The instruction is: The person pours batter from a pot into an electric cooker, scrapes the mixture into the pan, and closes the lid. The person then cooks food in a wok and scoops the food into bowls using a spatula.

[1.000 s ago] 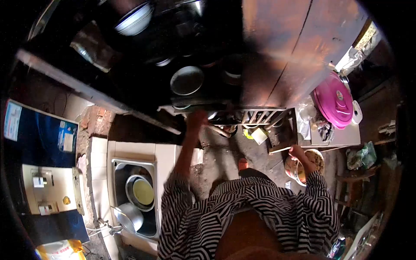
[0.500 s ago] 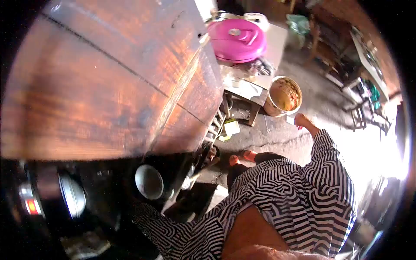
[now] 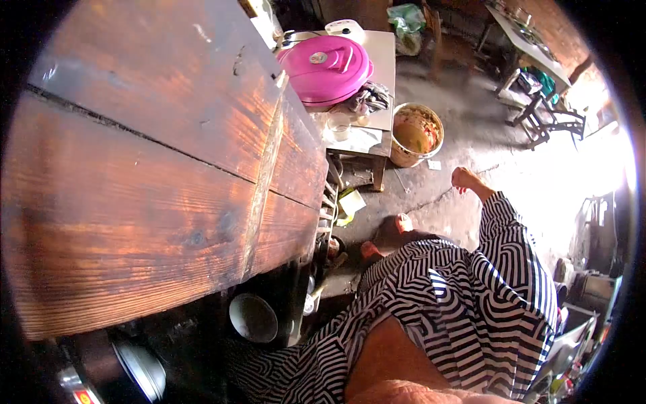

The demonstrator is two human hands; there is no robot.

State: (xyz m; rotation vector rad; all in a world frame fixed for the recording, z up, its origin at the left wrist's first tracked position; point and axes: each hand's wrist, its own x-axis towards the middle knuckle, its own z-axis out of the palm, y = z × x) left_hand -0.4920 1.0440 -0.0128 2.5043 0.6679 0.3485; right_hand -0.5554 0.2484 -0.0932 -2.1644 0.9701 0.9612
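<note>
My right hand (image 3: 464, 180) is held out over the floor, its fingers curled, with nothing visible in them. Nearest to it is the bucket (image 3: 417, 135) of food-like scraps, a short way up and to the left, not touched. My left arm reaches into the dark beneath the wooden door panel (image 3: 148, 161), and my left hand is hidden there. A grey metal bowl (image 3: 254, 318) sits in the dark cabinet close to the left sleeve.
A pink lid (image 3: 326, 70) and a crumpled cloth (image 3: 369, 97) lie on the white table (image 3: 382, 60). A small wooden chair (image 3: 548, 121) stands at the right. Another bowl (image 3: 141, 370) shows at lower left.
The view has swung right, away from the sink. My right hand has moved away from the bucket, and the stick it held is no longer seen. My left hand has gone out of sight.
</note>
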